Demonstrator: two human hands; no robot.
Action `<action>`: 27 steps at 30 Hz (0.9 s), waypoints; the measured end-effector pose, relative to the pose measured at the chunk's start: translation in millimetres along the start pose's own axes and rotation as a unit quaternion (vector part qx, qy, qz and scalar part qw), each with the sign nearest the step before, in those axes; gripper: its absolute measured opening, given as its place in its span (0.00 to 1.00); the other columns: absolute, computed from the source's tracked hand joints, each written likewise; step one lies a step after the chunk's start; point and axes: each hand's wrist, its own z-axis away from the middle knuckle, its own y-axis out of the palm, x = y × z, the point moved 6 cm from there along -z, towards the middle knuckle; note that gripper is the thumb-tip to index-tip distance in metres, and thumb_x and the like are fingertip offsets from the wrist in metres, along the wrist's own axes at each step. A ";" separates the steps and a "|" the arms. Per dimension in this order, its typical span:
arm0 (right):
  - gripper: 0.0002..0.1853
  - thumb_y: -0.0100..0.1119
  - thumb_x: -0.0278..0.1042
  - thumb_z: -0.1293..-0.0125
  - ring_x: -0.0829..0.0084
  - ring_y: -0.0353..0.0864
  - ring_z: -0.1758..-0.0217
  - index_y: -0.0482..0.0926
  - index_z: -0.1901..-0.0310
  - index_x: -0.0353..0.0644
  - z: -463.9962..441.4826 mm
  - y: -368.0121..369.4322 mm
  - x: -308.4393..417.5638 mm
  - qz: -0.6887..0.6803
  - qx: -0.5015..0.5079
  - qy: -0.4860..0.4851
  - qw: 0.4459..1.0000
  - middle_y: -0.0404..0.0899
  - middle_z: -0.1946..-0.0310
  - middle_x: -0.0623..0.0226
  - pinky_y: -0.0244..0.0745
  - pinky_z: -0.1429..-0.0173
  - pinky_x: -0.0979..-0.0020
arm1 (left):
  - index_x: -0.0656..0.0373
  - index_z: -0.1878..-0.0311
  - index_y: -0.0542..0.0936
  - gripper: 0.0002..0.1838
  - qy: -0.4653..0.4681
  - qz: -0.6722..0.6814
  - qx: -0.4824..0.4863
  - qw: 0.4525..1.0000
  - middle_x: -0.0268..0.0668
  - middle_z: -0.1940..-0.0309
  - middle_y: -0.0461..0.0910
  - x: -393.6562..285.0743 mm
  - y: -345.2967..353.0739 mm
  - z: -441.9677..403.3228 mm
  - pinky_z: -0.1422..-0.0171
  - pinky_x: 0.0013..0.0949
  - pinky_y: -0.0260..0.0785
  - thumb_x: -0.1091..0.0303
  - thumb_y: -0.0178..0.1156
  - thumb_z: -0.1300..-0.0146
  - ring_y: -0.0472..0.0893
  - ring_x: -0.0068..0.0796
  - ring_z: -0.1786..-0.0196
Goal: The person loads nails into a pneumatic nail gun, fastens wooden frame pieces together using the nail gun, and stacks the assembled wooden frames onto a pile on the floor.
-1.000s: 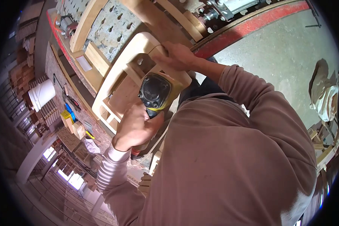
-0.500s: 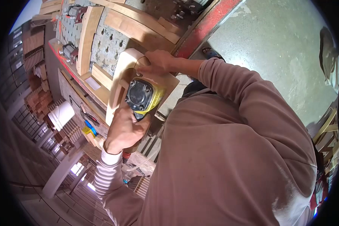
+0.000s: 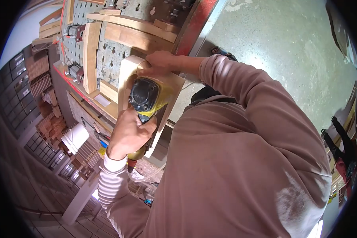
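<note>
My left hand (image 3: pixel 130 133) is wrapped around the handle of a yellow-and-black air nail gun (image 3: pixel 145 94). A red fitting and a pale hose show at the handle's lower end. Under the gun lies a light wooden workpiece (image 3: pixel 127 75) with a rounded corner; the gun hides its middle and also the tool's nose. At the workpiece's upper end, close to the gun's head, my right hand (image 3: pixel 158 63) grips the wood with its fingers bent over the edge.
A perforated metal bench (image 3: pixel 109 49) with a red edge carries wooden strips (image 3: pixel 92 57) and metal clamps (image 3: pixel 75 71). Further left are a white bucket (image 3: pixel 75 138) and stacked timber (image 3: pixel 53 127). A sandalled foot (image 3: pixel 222 52) shows on the floor at the top.
The view has shifted a little. The nail gun in my left hand sits slightly nearer the rounded corner and my right hand. Both hands keep their hold.
</note>
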 end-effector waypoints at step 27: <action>0.25 0.47 0.53 0.28 0.45 0.82 0.63 0.82 0.61 0.36 14.9 4.8 -0.3 -0.005 -0.050 -0.102 0.994 0.85 0.61 0.49 0.75 0.51 0.52 | 0.65 0.53 0.80 0.13 -0.039 0.147 -0.026 0.988 0.40 0.65 0.85 46.0 4.5 16.7 0.70 0.23 0.71 0.81 0.55 0.42 0.78 0.25 0.75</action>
